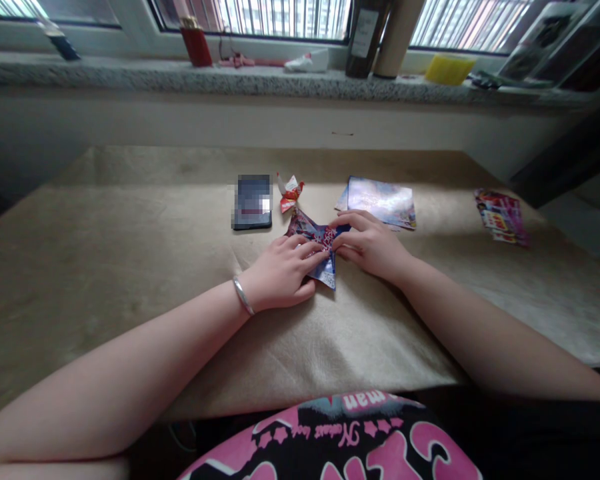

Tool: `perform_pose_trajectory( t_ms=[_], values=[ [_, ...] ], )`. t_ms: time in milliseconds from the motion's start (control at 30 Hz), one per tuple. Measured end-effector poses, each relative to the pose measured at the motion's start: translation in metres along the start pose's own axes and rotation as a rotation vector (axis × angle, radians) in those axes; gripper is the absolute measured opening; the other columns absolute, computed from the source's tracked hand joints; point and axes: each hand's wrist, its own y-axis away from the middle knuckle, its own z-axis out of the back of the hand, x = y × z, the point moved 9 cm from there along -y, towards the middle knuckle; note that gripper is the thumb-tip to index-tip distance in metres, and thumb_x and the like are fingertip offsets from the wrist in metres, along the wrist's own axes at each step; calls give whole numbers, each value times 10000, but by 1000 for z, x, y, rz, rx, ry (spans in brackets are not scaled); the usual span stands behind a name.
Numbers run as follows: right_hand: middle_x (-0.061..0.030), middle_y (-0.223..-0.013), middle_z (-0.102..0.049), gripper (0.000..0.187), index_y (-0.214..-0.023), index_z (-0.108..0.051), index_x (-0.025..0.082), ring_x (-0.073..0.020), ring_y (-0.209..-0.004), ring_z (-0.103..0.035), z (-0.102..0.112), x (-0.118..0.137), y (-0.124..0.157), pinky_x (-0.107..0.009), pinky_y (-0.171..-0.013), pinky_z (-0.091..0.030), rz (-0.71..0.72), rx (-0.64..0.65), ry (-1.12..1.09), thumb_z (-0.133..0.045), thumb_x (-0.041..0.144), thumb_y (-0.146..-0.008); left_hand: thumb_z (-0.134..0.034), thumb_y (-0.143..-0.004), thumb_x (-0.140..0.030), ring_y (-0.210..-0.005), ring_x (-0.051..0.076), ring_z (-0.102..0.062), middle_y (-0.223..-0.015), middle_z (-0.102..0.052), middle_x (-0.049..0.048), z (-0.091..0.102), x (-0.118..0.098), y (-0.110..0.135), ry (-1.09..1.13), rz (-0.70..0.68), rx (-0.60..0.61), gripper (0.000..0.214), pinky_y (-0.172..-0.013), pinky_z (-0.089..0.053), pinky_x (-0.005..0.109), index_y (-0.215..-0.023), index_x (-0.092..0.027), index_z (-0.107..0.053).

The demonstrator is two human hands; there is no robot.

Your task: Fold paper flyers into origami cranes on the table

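A purple and blue printed piece of folded paper (323,275) lies on the table with pointed corners sticking out. My left hand (289,270) rests on its left part, fingers stretched out flat across it and the thumb along the near edge. At the paper's right side, my right hand (367,243) has curled fingers, with the thumb and fingertips pinching the edge. Part of the paper is hidden under both hands. Just behind it sits a red and white folded paper crane (291,195).
A dark phone (253,202) with a blurred screen lies left of the crane. Shiny printed sheets (380,200) lie behind my right hand, and colourful packets (503,217) are farther right. Bottles, a red container (196,43) and a yellow object (449,69) stand on the windowsill.
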Motion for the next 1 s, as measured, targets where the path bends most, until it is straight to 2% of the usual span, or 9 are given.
perform_pose_trajectory(
  t_ms=[267, 433, 600, 700, 767, 867, 1000],
  values=[
    [-56, -1113, -618, 100, -817, -677, 254, -228, -1119, -525, -1, -5, 2, -453, -982, -426, -17, -53, -88, -582, 231, -840, -464, -848, -354, -1172, 291, -434, -1333, -509, 79, -4, 3, 2, 12, -6, 11, 506, -1029, -334, 451, -1328, -195, -480],
    [-77, -1252, -534, 77, -829, -669, 239, -238, -1186, -495, 0, -16, 5, -465, -991, -423, -150, -99, -116, -597, 216, -814, -456, -845, -361, -1148, 299, -441, -1332, -505, 79, -4, 3, 1, -12, -7, 14, 515, -1006, -354, 459, -1334, -201, -476],
    [-110, -1282, -520, 83, -834, -656, 210, -237, -1210, -498, -10, -25, 4, -456, -1027, -396, -239, -75, -206, -574, 202, -822, -477, -822, -355, -1110, 298, -453, -1307, -519, 84, -3, 3, -1, -15, 1, 15, 536, -995, -364, 457, -1332, -190, -478],
    [-116, -1274, -541, 109, -902, -640, 209, -250, -1204, -507, -11, -31, 5, -462, -1024, -394, -303, -102, -220, -608, 240, -802, -488, -817, -341, -1096, 287, -462, -1277, -543, 87, -2, 3, -2, 9, -4, 0, 507, -993, -367, 445, -1296, -174, -509],
    [-106, -1161, -615, 201, -971, -624, 211, -258, -1107, -568, -11, -37, 6, -463, -960, -440, -381, -109, -224, -637, 273, -780, -490, -820, -325, -1091, 278, -470, -1266, -553, 88, -2, 3, -2, 28, -6, -2, 480, -991, -370, 435, -1270, -164, -526],
    [-57, -922, -683, 269, -1010, -606, 222, -227, -837, -634, -16, -48, 11, -422, -790, -508, -516, -79, -265, -656, 318, -764, -490, -826, -311, -1113, 272, -466, -1282, -545, 86, -2, 4, -1, 50, -1, 0, 462, -1001, -364, 431, -1264, -166, -526],
    [-38, -930, -671, 341, -1007, -549, 221, -167, -722, -619, -21, -56, 16, -351, -706, -515, -590, -135, -416, -695, 303, -710, -498, -830, -307, -1127, 268, -461, -1295, -534, 86, -4, 5, 0, 70, 0, 4, 464, -1013, -356, 434, -1275, -177, -519]
  ],
)
